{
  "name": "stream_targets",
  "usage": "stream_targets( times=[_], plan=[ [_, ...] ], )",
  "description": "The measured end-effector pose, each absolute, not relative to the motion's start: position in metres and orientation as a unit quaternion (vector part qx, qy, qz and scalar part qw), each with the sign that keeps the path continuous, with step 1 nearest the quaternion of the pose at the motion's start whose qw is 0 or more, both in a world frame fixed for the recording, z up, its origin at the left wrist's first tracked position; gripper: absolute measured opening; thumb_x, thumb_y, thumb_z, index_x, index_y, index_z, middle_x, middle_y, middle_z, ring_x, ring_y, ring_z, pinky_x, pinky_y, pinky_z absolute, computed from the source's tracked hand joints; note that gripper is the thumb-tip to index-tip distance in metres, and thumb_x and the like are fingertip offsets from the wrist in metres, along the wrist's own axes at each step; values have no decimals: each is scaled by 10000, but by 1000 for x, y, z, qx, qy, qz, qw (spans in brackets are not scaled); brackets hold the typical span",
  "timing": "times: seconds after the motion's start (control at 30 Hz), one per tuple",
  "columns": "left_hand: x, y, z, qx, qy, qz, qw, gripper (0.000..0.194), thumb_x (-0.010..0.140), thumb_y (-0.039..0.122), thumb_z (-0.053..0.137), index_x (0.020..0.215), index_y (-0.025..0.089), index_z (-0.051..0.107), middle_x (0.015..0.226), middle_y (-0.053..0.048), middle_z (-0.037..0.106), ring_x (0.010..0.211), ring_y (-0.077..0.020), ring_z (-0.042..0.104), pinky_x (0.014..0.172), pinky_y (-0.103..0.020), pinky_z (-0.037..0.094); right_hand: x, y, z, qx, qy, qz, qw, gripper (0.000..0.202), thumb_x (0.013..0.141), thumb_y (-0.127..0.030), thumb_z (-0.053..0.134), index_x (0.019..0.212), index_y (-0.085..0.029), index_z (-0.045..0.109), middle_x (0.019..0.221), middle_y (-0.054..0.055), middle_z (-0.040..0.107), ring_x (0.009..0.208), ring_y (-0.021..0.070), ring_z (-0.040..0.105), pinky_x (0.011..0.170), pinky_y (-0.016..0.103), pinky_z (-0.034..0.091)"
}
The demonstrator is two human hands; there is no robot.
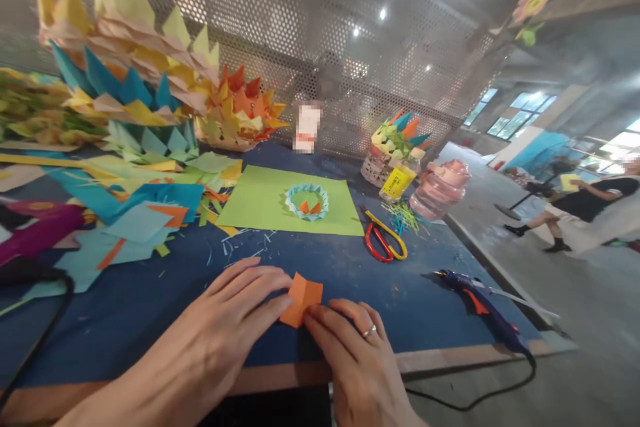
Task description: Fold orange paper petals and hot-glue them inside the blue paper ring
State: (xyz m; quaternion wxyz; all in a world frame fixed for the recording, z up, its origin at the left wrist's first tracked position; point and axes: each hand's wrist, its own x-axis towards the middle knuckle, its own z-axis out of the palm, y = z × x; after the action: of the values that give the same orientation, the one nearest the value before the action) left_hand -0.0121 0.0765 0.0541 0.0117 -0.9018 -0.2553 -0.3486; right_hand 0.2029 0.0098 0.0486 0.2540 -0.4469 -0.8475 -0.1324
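A small orange paper square (302,301) with a crease down its middle lies between my hands near the table's front edge. My left hand (245,303) holds its left side, thumb and fingers closed at the edge. At the lower right corner, the fingertips of my right hand (350,337), which wears a ring, pinch the paper. Beyond them, a ring of folded light-blue paper pieces (326,203) rests on a green sheet (250,197). Two folded orange pieces (310,207) sit inside that ring.
Scissors (384,240) with red and yellow handles lie right of the green sheet. A blue glue gun (483,307) and its cord are at the right edge. Paper scraps (135,233), a purple glue gun (40,230) and folded-paper crowns (135,73) fill the left. A pink bottle (443,188) stands back right.
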Motion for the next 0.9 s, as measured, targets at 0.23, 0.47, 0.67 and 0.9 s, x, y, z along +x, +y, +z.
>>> stream_targets(
  times=[0.23, 0.47, 0.67, 0.9],
  plan=[
    [3, 75, 61, -904, -241, -323, -144, 244, 879, 74, 388, 782, 206, 569, 858, 26, 611, 871, -110, 552, 944, -341, 349, 207, 7, 50, -437, -859, -144, 223, 332, 877, -190, 405, 1148, -199, 598, 1127, 31, 649, 1046, 184, 517, 872, 317, 393],
    [8, 66, 68, -870, -315, -269, -268, 185, 858, 94, 490, 729, 200, 570, 759, 45, 581, 771, -88, 533, 757, -228, 403, 212, 8, 42, -398, -858, -185, 268, 370, 961, -263, 293, 1112, -226, 628, 1096, -3, 672, 988, 172, 541, 859, 319, 368],
    [13, 66, 62, -846, -372, -288, -252, 132, 824, 134, 563, 717, 206, 590, 776, 45, 578, 794, -98, 537, 770, -243, 405, 211, 11, 24, -399, -841, -185, 313, 349, 946, -277, 326, 1115, -252, 631, 1069, 1, 675, 992, 165, 543, 869, 333, 372],
    [16, 63, 64, -851, -379, -294, -215, 140, 847, 149, 521, 736, 199, 588, 780, 28, 581, 781, -109, 539, 753, -268, 420, 210, 12, 28, -397, -840, -184, 319, 355, 959, -272, 316, 1084, -249, 648, 1060, -4, 681, 974, 158, 557, 851, 323, 378]
  ],
)
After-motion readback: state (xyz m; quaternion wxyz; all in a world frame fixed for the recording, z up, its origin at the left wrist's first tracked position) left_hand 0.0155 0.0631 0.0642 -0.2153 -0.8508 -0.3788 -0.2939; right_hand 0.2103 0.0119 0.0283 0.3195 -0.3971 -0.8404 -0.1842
